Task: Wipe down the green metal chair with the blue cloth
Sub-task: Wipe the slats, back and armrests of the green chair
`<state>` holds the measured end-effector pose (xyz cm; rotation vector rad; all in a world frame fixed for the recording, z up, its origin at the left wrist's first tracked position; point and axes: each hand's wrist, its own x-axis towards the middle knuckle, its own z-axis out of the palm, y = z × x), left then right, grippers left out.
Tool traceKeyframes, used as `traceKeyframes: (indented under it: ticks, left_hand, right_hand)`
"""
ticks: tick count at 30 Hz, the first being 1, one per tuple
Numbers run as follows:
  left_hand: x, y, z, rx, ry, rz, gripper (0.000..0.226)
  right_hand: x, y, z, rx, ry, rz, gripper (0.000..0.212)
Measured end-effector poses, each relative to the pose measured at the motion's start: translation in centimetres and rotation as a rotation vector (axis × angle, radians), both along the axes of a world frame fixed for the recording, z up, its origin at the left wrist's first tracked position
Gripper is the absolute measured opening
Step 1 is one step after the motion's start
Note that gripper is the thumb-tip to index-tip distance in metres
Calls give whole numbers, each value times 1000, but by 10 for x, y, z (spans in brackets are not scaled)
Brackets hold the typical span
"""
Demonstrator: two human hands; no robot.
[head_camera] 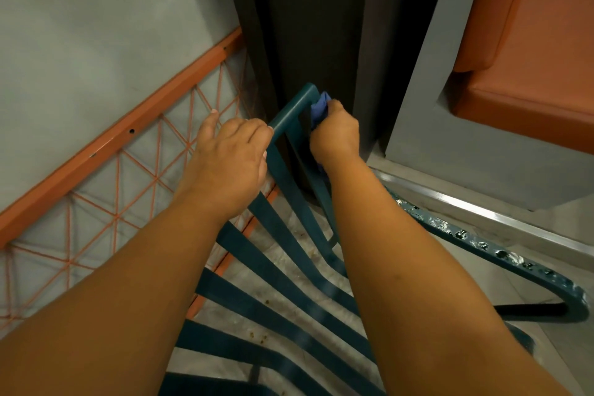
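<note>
chair: the dark green slatted metal chair point(283, 270) stood below the camera, its top rail against a dark wall panel point(321, 26).
cloth: the bunched blue cloth point(319, 108) was pressed to the far right corner of the top rail.
right hand: the right hand point(336, 135) was clenched round the cloth.
left hand: the left hand point(231, 151) gripped the rail's left corner.
beside: an orange wire-frame rack point(106, 151) stood to the left, an orange cushioned seat point(530, 42) to the right.

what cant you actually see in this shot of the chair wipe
- Head view: most of the blue cloth is hidden inside the right hand.
- Left hand covers its own fingertips on the green metal chair.
- Chair's legs and front: cut off by the bottom edge and forearms.
</note>
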<state>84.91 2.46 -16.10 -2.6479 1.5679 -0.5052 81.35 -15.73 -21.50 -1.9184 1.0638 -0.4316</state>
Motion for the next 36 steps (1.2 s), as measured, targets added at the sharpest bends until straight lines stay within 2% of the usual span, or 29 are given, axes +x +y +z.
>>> traceKeyframes:
  ticks: [2, 5, 7, 10, 12, 15, 16, 18, 21, 24, 28, 31, 33, 36]
  left_hand:
    - [0, 0, -1, -4, -1, -1, 31]
    - [0, 1, -2, -10, -8, -2, 29]
    - [0, 0, -2, -13, -3, -6, 30]
    - [0, -1, -1, -6, -5, -5, 32]
    - [0, 0, -2, -2, -6, -1, 32]
    - [0, 0, -2, -3, -12, 7, 33]
    - [0, 0, -2, -1, -13, 8, 33]
    - [0, 0, -2, -1, -8, 6, 31]
    - [0, -1, -2, -5, -12, 5, 31]
    - [0, 0, -2, -6, -9, 7, 30]
    - [-1, 0, -1, -6, -5, 4, 30]
    - [-1, 0, -1, -7, 0, 5, 30]
    - [-1, -1, -1, -7, -8, 6, 30]
    - [-2, 0, -1, 1, -3, 11, 31]
  right_hand:
    - [0, 11, -2, -66, -143, 11, 69]
    - [-18, 37, -34, -248, -249, 74, 78]
    - [-29, 34, -52, -244, -198, 48, 81]
    - [-25, 16, -40, -108, -20, -20, 80]
    - [-16, 15, -25, -36, -49, -20, 78]
    - [-21, 31, -32, -145, -186, 26, 77]
    - [-28, 34, -43, -182, -177, 29, 78]
    - [-42, 31, -65, -234, -36, -5, 81]
    - [-44, 12, -66, -119, 212, -74, 86]
    - [-28, 7, -49, -47, 197, -69, 82]
    - [-47, 26, -68, -211, 58, 10, 84]
    - [-72, 16, -90, -226, 257, 10, 90]
    - [-72, 4, -84, -121, 376, -41, 89]
    - [-52, 0, -67, -25, 307, -25, 84]
